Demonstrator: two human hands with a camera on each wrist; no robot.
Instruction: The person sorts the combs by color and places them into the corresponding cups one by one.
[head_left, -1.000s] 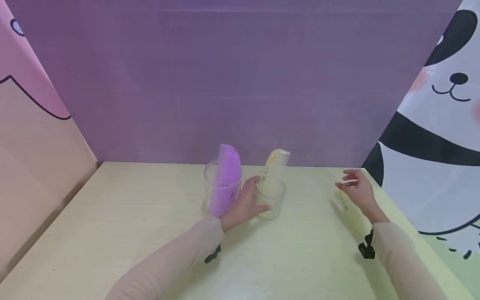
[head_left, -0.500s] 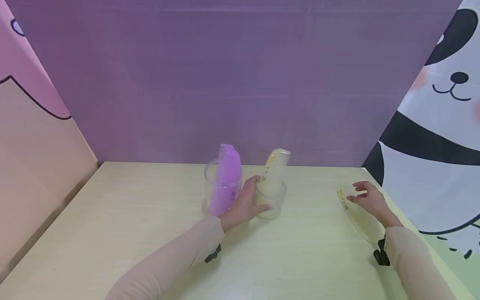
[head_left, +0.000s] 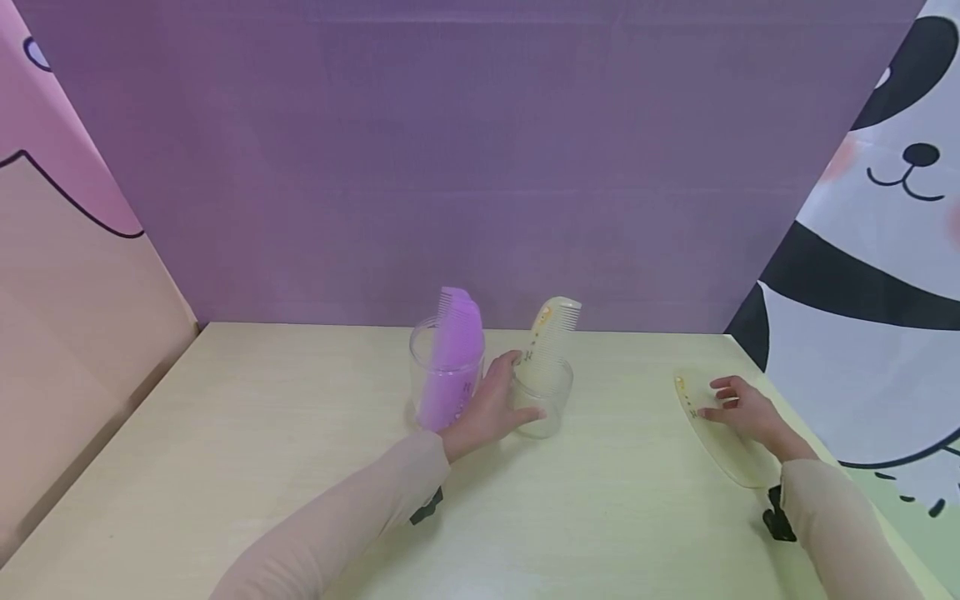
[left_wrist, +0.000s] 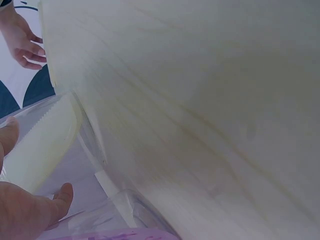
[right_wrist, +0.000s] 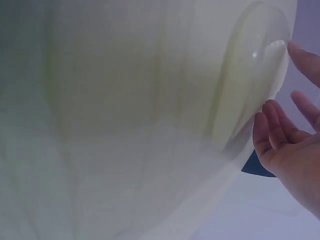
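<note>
My left hand [head_left: 487,412] holds a clear cup [head_left: 551,408] from its left side, thumb in front and fingers behind. A pale yellow comb [head_left: 553,329] stands tilted in that cup, its toothed end above the rim. To the left, a second clear cup [head_left: 420,354] holds purple comb shapes [head_left: 453,358], close beside the same hand. At the table's right, another pale yellow comb [head_left: 712,442] lies flat. My right hand [head_left: 753,417] hovers over or just touches it, fingers loosely bent; contact is unclear. The right wrist view shows the lying comb [right_wrist: 250,60] near the fingertips.
A light wooden table [head_left: 262,433] spans the scene. Behind it rises a purple backdrop [head_left: 480,167]. The table's right edge runs close past my right hand, beside a panda-printed panel [head_left: 900,267].
My right hand has moved right and toward the person, off the lying comb's far end and down beside its toothed side. My left hand has stayed at the cup.
</note>
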